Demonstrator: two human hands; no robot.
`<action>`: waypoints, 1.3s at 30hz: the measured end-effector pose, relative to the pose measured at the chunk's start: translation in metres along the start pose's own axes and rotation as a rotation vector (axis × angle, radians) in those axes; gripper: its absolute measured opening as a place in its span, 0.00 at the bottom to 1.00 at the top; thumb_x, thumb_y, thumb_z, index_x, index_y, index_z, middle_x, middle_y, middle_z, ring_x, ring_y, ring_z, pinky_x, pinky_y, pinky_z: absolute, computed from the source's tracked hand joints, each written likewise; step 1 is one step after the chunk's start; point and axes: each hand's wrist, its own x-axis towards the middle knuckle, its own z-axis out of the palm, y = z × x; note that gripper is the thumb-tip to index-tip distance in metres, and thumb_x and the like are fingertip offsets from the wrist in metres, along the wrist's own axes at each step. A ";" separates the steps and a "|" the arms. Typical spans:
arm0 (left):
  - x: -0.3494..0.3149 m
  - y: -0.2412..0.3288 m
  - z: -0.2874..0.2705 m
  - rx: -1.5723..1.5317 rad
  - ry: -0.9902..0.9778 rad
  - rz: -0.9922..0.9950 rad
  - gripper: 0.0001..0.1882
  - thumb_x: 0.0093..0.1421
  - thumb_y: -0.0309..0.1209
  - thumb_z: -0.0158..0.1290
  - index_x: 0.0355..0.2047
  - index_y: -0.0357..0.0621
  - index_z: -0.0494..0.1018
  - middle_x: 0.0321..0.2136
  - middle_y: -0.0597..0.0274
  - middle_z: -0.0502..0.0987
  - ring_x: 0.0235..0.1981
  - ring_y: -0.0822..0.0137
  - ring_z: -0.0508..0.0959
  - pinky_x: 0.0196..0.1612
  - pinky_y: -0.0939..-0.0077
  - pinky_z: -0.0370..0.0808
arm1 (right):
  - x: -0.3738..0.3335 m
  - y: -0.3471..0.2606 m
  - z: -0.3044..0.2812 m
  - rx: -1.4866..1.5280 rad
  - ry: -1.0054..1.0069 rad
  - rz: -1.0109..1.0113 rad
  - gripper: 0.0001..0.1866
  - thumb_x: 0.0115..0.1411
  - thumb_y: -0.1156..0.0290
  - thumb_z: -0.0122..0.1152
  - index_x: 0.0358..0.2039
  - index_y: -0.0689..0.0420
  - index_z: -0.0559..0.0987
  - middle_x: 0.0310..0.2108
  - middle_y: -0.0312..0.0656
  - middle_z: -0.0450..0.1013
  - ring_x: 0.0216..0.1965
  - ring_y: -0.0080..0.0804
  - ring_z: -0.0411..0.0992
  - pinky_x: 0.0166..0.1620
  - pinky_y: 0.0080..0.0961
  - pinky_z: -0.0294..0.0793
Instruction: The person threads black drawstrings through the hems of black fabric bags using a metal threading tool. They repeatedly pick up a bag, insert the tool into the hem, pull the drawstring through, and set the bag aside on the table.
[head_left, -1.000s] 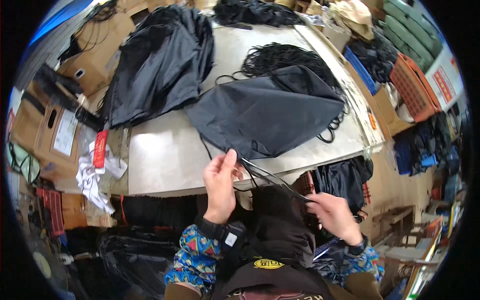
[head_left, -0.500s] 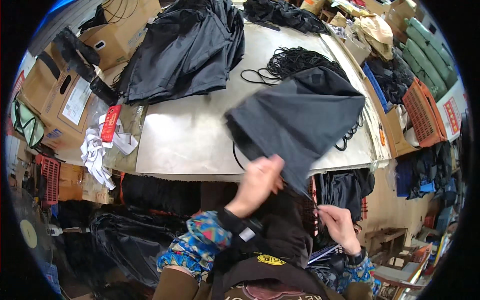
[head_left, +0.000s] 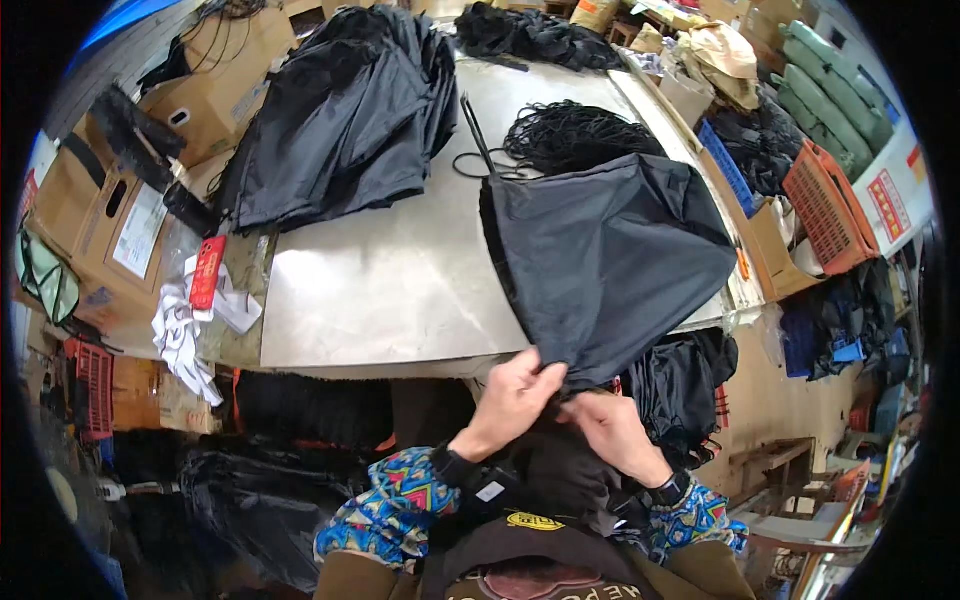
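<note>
A black fabric bag (head_left: pixel 610 260) is stretched from the worktable toward me, its near corner gathered to a point at the table's front edge. My left hand (head_left: pixel 515 400) is closed on that corner, thumb on top. Close beside it, my right hand (head_left: pixel 612 430) pinches at the same corner, where a thin black cord comes off the bag; the fingers mostly hide the cord. Another loop of cord (head_left: pixel 475 135) sticks up past the bag's far left corner. Behind the bag lies a tangled heap of black cords (head_left: pixel 580 135).
A tall pile of black fabric bags (head_left: pixel 345 120) covers the table's far left. Left of the pale tabletop (head_left: pixel 370 300) are a red packet (head_left: pixel 207 275), white cloth strips (head_left: pixel 180 340) and a cardboard box (head_left: pixel 120 220). An orange crate (head_left: pixel 830 205) stands on the right.
My right hand has moved left and up, joining my left hand at the bag's corner. The bag has swung right and lies flatter, and a cord loop now stands up at its far left.
</note>
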 end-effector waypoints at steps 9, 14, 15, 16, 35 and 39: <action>-0.024 0.009 -0.080 0.777 0.032 0.466 0.08 0.56 0.25 0.54 0.37 0.39 0.73 0.22 0.44 0.74 0.24 0.49 0.77 0.24 0.65 0.72 | 0.093 -0.035 -0.079 0.531 0.497 0.004 0.28 0.66 0.62 0.49 0.59 0.69 0.59 0.48 0.49 0.72 0.51 0.32 0.68 0.55 0.27 0.63; -0.030 0.016 -0.125 1.127 0.124 0.372 0.07 0.54 0.31 0.58 0.32 0.43 0.74 0.20 0.50 0.74 0.21 0.50 0.76 0.21 0.63 0.71 | 0.097 -0.031 -0.102 0.480 0.522 -0.039 0.20 0.68 0.62 0.43 0.29 0.61 0.78 0.34 0.40 0.76 0.39 0.26 0.69 0.49 0.25 0.65; -0.032 0.020 -0.147 1.213 0.205 0.353 0.06 0.56 0.32 0.57 0.28 0.44 0.73 0.18 0.51 0.73 0.19 0.49 0.75 0.19 0.62 0.69 | 0.094 -0.021 -0.133 0.524 0.692 -0.206 0.17 0.67 0.66 0.43 0.30 0.61 0.78 0.33 0.39 0.75 0.38 0.26 0.69 0.48 0.23 0.65; -0.034 0.016 -0.172 1.324 0.320 0.381 0.08 0.57 0.34 0.56 0.25 0.46 0.71 0.17 0.51 0.72 0.17 0.48 0.73 0.18 0.61 0.67 | 0.080 -0.001 -0.179 0.492 0.824 -0.226 0.15 0.66 0.68 0.43 0.34 0.62 0.78 0.35 0.40 0.74 0.38 0.26 0.69 0.47 0.23 0.66; 0.001 0.047 -0.132 0.572 -0.213 0.021 0.12 0.60 0.30 0.52 0.37 0.32 0.76 0.29 0.56 0.80 0.29 0.69 0.76 0.35 0.77 0.72 | -0.030 0.041 -0.203 -0.210 0.670 0.321 0.19 0.69 0.66 0.43 0.56 0.59 0.70 0.25 0.31 0.72 0.20 0.10 0.59 0.22 0.10 0.56; -0.104 0.036 -0.257 0.146 0.677 -0.042 0.09 0.61 0.30 0.51 0.36 0.37 0.74 0.27 0.66 0.76 0.24 0.77 0.71 0.30 0.86 0.69 | -0.069 0.120 -0.236 -0.385 0.550 0.421 0.19 0.67 0.64 0.45 0.53 0.60 0.73 0.17 0.30 0.68 0.17 0.11 0.59 0.19 0.11 0.53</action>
